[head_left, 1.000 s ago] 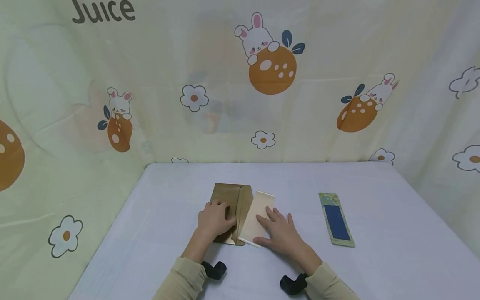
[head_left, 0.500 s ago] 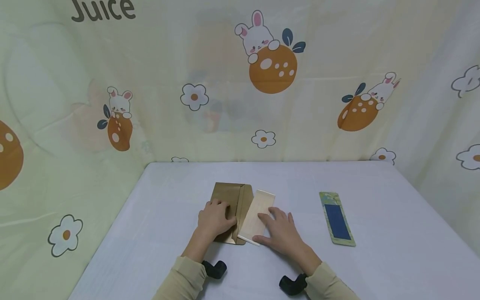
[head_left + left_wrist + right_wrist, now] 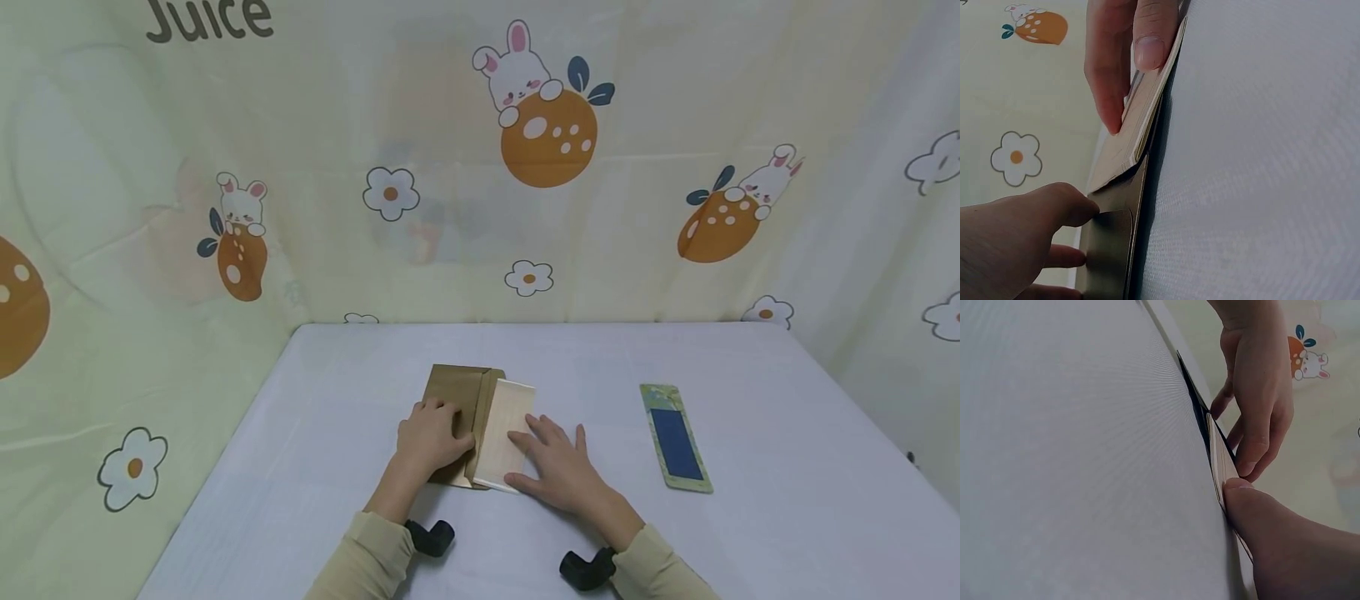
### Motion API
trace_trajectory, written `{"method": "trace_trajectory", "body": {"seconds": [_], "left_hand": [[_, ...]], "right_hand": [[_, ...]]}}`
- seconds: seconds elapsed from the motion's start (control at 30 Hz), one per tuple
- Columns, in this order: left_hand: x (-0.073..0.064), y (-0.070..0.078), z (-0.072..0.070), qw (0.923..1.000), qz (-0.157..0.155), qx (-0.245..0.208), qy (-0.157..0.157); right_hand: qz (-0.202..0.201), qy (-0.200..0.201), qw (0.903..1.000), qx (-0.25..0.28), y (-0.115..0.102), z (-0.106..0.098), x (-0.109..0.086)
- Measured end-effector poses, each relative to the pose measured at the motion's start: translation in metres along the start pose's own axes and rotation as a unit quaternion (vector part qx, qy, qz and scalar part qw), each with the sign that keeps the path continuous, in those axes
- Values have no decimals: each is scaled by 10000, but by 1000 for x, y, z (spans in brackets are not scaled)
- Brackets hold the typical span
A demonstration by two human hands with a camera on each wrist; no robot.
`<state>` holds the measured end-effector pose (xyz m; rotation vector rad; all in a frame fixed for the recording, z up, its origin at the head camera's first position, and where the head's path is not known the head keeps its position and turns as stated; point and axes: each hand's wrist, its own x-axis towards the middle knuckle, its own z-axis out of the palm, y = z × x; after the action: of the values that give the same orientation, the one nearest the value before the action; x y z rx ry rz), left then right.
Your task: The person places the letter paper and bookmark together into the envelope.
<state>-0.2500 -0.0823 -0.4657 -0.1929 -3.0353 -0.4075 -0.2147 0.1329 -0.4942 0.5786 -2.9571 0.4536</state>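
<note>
In the head view a brown envelope (image 3: 457, 382) lies on the white table with its flap side to the right. My left hand (image 3: 429, 440) rests on it, fingers on its face and thumb near the flap crease. A slim cream stack of folded paper (image 3: 507, 417) overlaps the flap at a slight tilt. My right hand (image 3: 558, 468) touches the stack's right side with spread fingers, the thumb at its near corner. Up close in the left wrist view, the paper stack (image 3: 1138, 119) shows several layers and sits over the edge of the envelope (image 3: 1110, 244).
A narrow green card (image 3: 677, 437) with a dark blue panel lies apart on the right of the table (image 3: 337, 375). Black wrist mounts (image 3: 588, 569) stick out below both hands. A patterned curtain (image 3: 450, 167) hangs behind the table.
The cream paper stack has shifted left, over the envelope's flap, and turned slightly more upright. My right fingers have moved a little left with it. My left hand stays on the envelope.
</note>
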Motion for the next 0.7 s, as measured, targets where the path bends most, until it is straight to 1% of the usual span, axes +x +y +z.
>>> {"method": "trace_trajectory", "body": {"seconds": [0.17,0.37,0.53,0.7], "left_hand": [[0,0,1,10000,20,-2,25],[0,0,1,10000,19,-2,-16],[-1,1,0,10000,31,10,16],[-1,3,-1,10000,3,-10,13]], "right_hand": [[-103,-27,9999,116,2,2,0],[-233,-116,9995,194,4,3,-2],[-327,-144,9993,115,3,3,-2],[-321,-141,9994,71,2,4,-1]]}}
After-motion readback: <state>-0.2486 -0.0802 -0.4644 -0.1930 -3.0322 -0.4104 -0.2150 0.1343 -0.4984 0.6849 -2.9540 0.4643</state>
